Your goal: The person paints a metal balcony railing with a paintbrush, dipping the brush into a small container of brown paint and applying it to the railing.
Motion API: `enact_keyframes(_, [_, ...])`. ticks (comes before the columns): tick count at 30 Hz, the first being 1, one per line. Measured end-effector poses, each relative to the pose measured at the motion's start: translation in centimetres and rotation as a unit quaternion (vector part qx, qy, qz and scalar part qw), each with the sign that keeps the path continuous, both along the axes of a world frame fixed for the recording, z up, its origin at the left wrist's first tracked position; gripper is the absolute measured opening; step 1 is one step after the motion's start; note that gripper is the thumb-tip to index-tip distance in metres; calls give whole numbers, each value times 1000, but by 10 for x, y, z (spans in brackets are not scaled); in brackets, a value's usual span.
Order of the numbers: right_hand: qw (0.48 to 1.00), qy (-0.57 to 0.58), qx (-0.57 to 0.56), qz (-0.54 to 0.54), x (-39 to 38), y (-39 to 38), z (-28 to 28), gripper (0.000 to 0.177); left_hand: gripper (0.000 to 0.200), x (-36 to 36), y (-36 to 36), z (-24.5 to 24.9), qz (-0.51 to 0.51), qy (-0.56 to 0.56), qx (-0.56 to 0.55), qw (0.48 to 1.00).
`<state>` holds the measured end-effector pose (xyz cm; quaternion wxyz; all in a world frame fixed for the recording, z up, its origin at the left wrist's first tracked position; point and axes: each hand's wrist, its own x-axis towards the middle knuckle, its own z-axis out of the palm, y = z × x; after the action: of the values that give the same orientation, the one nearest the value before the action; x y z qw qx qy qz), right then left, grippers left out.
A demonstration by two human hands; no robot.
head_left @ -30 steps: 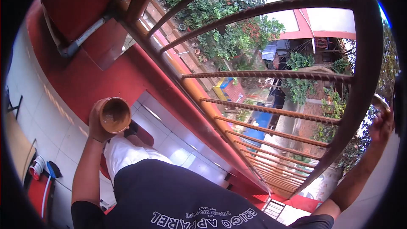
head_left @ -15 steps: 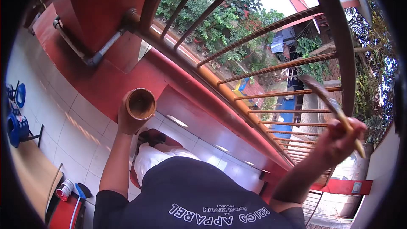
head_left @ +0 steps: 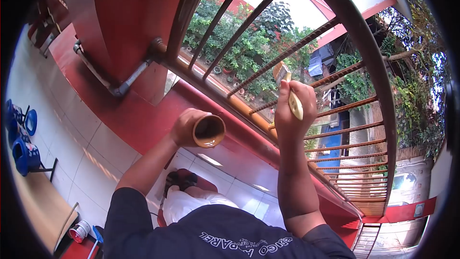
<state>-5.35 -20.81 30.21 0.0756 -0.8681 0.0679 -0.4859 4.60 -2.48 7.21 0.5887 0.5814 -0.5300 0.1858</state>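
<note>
My left hand (head_left: pixel 183 125) is wrapped round a brown cup (head_left: pixel 209 131), tilted so its open mouth faces me, with dark brown liquid inside. In my right hand (head_left: pixel 298 101) is a paintbrush (head_left: pixel 296 105), gripped by its pale wooden handle with the bristles pointing up and away. The brush overlaps the bars of a metal railing (head_left: pixel 347 71) in this view. Some of those bars are dark brown, others rusty orange. The railing's lower rail (head_left: pixel 239 104) runs just beyond the cup.
A red ledge (head_left: pixel 129 123) carries the railing, beside a red pillar (head_left: pixel 127 19) with a grey pipe (head_left: pixel 136 76). Blue chairs (head_left: pixel 25 156) stand at left on the tiled floor (head_left: pixel 72 158). A red-and-white can (head_left: pixel 79 230) sits lower left. Plants (head_left: pixel 235 43) grow beyond the bars.
My right hand has swung left with the paintbrush, from the far right bars to the middle ones. My left hand has moved right with the cup, bringing the two closer together.
</note>
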Motion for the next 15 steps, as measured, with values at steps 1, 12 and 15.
enact_keyframes(1, [1000,-1,23,-15,6,1,-3,9,75,3,-6,-1,-9,-13,-4,1000])
enact_keyframes(12, [883,-67,462,35,62,-24,-57,17,72,36,-55,-46,-61,-36,-81,994])
enact_keyframes(15, [779,-136,604,95,65,-4,-50,17,76,34,-52,-31,-66,-24,-94,993])
